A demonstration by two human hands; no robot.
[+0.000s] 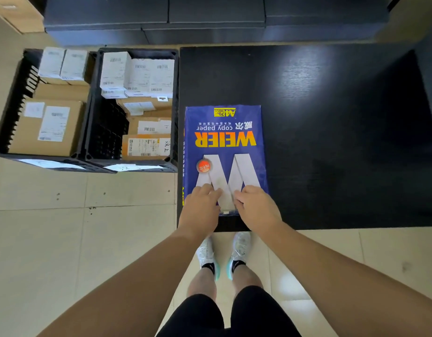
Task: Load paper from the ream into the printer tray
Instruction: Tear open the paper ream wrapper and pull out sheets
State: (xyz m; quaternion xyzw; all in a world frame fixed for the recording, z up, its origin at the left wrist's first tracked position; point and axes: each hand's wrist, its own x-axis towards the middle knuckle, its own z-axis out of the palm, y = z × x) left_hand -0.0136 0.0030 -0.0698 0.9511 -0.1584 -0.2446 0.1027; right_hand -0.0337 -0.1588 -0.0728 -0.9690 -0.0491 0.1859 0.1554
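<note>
Beige tiled floor, low black table with window glare — dark cabinets behind, two black crates alongside.

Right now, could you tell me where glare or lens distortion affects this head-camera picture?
Head view: a pale patch of glare washes the black table beyond the ream; wide-angle bending curves the crates and floor lines at the edges; the ream's print reads sharp; both hands, left hand and right hand, are evenly lit.
</note>
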